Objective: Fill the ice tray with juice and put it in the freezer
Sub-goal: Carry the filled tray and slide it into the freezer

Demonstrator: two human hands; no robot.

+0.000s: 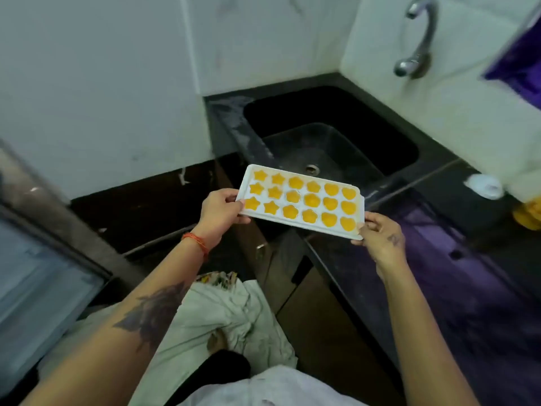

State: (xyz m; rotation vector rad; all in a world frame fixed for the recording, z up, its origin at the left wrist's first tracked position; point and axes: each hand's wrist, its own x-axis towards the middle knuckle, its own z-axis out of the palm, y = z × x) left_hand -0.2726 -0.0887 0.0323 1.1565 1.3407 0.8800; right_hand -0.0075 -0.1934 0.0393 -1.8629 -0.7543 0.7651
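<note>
A white ice tray (319, 224) is held level in the air in front of the counter's corner. Its star, flower and heart moulds are all filled with orange juice. My left hand (221, 210) grips the tray's left short end, thumb on top. My right hand (380, 237) pinches the near right corner. At the far left a grey appliance with an open door (44, 276) shows, blurred; I cannot tell whether it is the freezer.
A black sink (330, 136) with a steel tap (418, 39) lies behind the tray. The dark counter (453, 259) runs along the right, carrying a white lid (484, 186) and a yellow object (527, 218). A cabinet front (322, 317) and a white wall (102, 83) bound the space.
</note>
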